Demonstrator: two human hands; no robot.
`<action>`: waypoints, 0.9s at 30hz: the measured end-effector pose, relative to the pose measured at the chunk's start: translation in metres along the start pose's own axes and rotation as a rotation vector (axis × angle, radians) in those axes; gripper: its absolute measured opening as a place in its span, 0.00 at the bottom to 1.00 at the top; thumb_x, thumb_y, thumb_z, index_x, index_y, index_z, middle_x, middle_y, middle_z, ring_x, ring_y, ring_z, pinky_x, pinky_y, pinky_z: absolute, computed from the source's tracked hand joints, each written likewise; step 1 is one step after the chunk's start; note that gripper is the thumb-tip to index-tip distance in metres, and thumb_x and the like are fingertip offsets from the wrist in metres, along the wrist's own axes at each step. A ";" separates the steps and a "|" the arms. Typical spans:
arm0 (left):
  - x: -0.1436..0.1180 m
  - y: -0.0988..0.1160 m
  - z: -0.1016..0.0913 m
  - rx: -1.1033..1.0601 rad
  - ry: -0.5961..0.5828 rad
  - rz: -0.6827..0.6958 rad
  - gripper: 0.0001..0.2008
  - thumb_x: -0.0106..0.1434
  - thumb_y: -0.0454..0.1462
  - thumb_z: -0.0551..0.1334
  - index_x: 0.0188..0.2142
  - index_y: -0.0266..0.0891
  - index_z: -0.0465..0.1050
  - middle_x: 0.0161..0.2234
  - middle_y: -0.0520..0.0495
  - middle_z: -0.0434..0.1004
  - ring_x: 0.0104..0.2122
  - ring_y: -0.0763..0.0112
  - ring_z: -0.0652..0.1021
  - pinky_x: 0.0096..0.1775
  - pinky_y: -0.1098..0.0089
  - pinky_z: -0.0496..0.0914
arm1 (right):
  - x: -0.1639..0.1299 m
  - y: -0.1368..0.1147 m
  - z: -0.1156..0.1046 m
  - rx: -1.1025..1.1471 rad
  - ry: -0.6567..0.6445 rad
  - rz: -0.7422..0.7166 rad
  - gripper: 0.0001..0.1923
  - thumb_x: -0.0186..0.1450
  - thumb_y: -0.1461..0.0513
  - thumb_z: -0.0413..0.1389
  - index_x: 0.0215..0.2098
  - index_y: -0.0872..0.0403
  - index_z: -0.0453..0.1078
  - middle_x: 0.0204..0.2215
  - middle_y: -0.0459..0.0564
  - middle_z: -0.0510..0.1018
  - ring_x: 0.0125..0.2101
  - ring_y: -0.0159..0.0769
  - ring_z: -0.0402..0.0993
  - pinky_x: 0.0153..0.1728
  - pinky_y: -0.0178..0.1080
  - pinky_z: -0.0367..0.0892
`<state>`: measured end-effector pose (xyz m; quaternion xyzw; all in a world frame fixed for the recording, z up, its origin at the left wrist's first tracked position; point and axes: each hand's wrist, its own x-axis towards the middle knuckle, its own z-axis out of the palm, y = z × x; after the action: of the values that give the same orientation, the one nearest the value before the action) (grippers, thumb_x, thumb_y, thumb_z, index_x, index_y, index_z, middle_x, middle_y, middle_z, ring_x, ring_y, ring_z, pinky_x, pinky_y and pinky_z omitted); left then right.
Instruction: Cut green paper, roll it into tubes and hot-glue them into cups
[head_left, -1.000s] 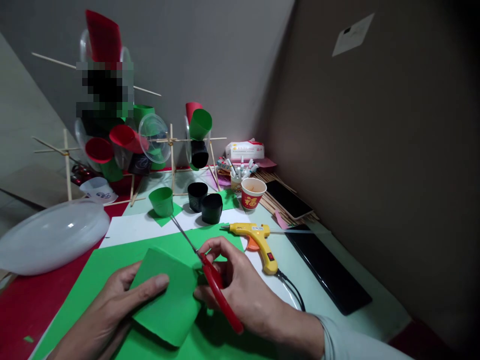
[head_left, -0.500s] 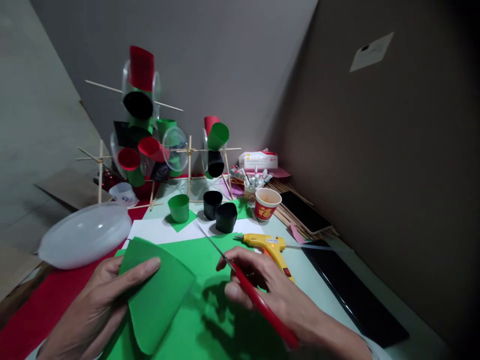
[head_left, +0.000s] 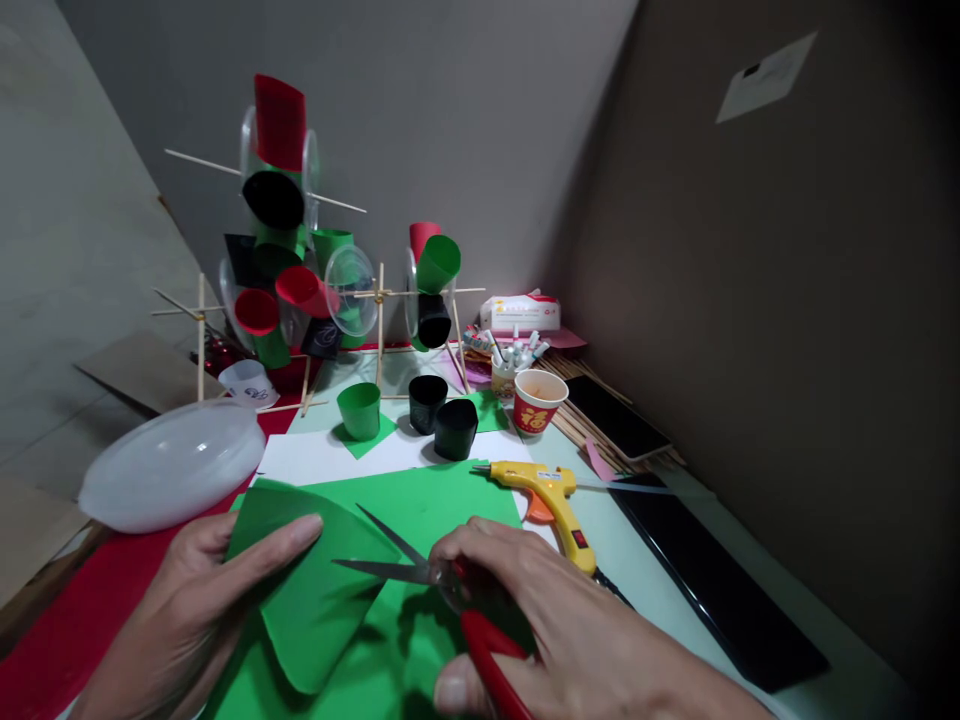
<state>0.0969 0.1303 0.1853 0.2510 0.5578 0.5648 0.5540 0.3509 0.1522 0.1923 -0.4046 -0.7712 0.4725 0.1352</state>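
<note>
My left hand (head_left: 195, 600) grips a curved piece of green paper (head_left: 307, 610), thumb on top and fingers behind. A pair of red-handled scissors (head_left: 491, 640) is in my right hand (head_left: 547, 590). The two blades are spread apart and point left, at the right edge of the green piece; whether they touch it I cannot tell. Under both hands lies a large green sheet (head_left: 442, 485). Beyond it stand a green paper cup shape (head_left: 358, 412) and two black ones, the nearer black cup shape (head_left: 455, 430) overlapping the other.
A yellow glue gun (head_left: 544, 482) lies right of the sheet, near a red-and-white paper cup (head_left: 540, 400) and a black panel (head_left: 720, 580). A white balloon (head_left: 172, 465) rests at left. Behind stand stick frames (head_left: 380, 330) bearing coloured paper cups.
The scissors have swung left and opened, with their blades now over the green piece. My right hand has turned along with them. The left hand keeps its hold, nearly unmoved.
</note>
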 end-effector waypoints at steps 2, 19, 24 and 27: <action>-0.001 0.002 0.001 0.045 0.004 -0.009 0.23 0.38 0.41 0.83 0.36 0.42 0.87 0.29 0.44 0.89 0.30 0.50 0.87 0.31 0.63 0.83 | 0.000 0.000 0.000 0.006 -0.016 0.001 0.24 0.62 0.46 0.68 0.52 0.45 0.72 0.48 0.47 0.76 0.47 0.45 0.72 0.50 0.44 0.66; -0.002 0.006 0.002 0.004 0.015 -0.128 0.29 0.36 0.42 0.84 0.41 0.41 0.88 0.38 0.41 0.91 0.36 0.42 0.87 0.43 0.51 0.84 | 0.005 0.003 0.004 0.028 0.024 0.065 0.25 0.60 0.45 0.68 0.50 0.48 0.75 0.41 0.47 0.76 0.38 0.42 0.70 0.35 0.38 0.62; -0.003 0.006 0.005 0.005 0.015 -0.102 0.28 0.35 0.43 0.84 0.39 0.42 0.88 0.36 0.41 0.91 0.34 0.44 0.88 0.41 0.55 0.84 | 0.007 0.002 0.003 0.023 0.023 0.025 0.20 0.61 0.49 0.68 0.45 0.48 0.75 0.36 0.44 0.75 0.36 0.38 0.68 0.33 0.36 0.60; -0.003 0.006 0.004 0.035 0.017 -0.096 0.28 0.34 0.44 0.84 0.38 0.43 0.88 0.36 0.41 0.91 0.34 0.44 0.87 0.37 0.57 0.85 | 0.008 0.004 0.004 0.022 0.040 0.024 0.21 0.60 0.48 0.68 0.46 0.50 0.75 0.35 0.45 0.74 0.34 0.37 0.67 0.32 0.35 0.59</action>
<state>0.0992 0.1305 0.1927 0.2288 0.5838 0.5298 0.5711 0.3449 0.1563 0.1856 -0.4216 -0.7583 0.4743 0.1493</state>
